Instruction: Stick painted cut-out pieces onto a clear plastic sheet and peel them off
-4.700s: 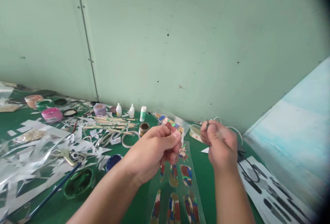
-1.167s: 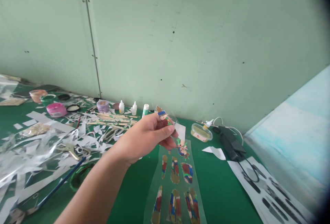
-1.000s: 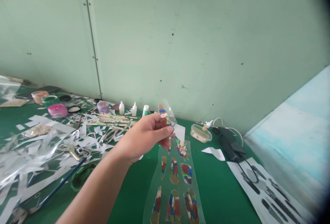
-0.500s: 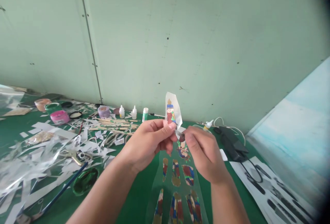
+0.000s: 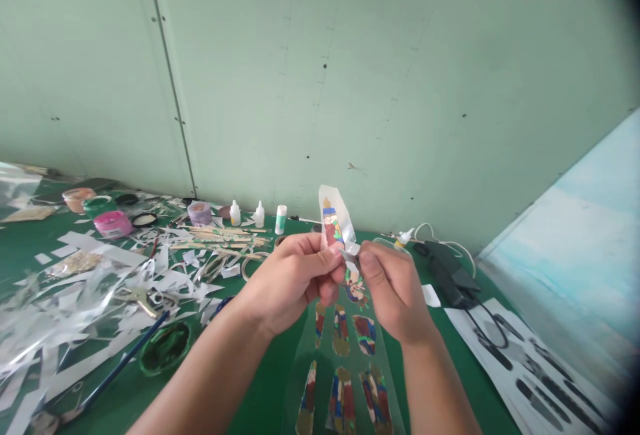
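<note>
My left hand [image 5: 300, 275] pinches a pale, semi-clear sheet piece [image 5: 345, 216] between thumb and fingers. On this piece is a painted shape [image 5: 331, 225] in blue, red and tan, with a pointed top. Close beside it, my right hand [image 5: 393, 281] is closed on a small silvery, blade-like tool [image 5: 349, 258] that meets the lower edge of the piece. Most of that tool is hidden by the fingers. Below both hands lies a clear sheet [image 5: 325, 361] bearing several multicoloured painted shapes [image 5: 342, 398].
Paper and film scraps [image 5: 95, 315] cover the left side, with a blue-handled brush [image 5: 125, 361] and a green paint cup [image 5: 166, 348]. Paint jars [image 5: 114, 224], small white bottles [image 5: 259, 213] and a glue stick [image 5: 281, 219] line the wall. A black adapter [image 5: 450, 275] and printed sheet [image 5: 525, 368] lie right.
The held piece has tilted slightly and sits a little lower. A white strip shows more plainly at its lower edge, between my hands. Both hands keep their grip.
</note>
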